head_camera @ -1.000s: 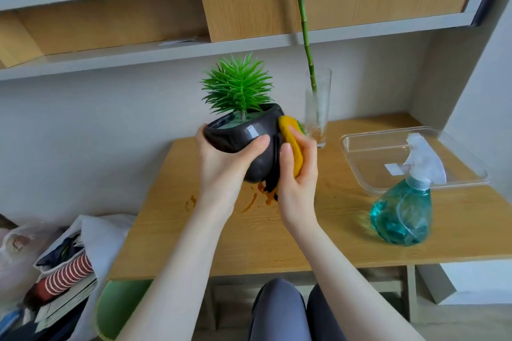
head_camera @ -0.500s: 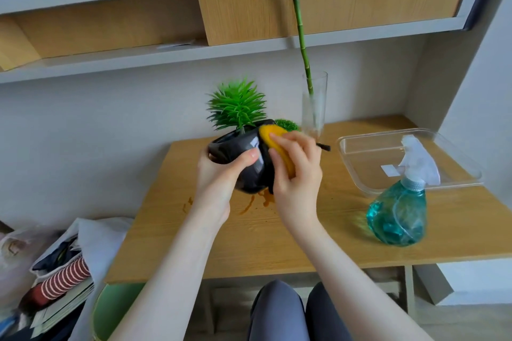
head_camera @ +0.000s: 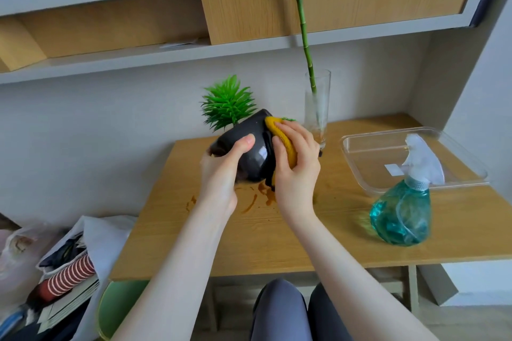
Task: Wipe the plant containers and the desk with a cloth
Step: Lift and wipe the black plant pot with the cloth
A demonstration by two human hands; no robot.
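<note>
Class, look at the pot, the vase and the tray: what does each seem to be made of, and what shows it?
Pot: glossy black, likely glazed ceramic or plastic; it carries a bright highlight.
Vase: clear glass, it seems; the stem shows through.
Tray: clear plastic, probably; thin see-through walls, rounded corners.

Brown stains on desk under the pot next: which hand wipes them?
Right. The right hand already holds the yellow cloth, just above the stains; the left hand is busy gripping the tilted black pot.
</note>
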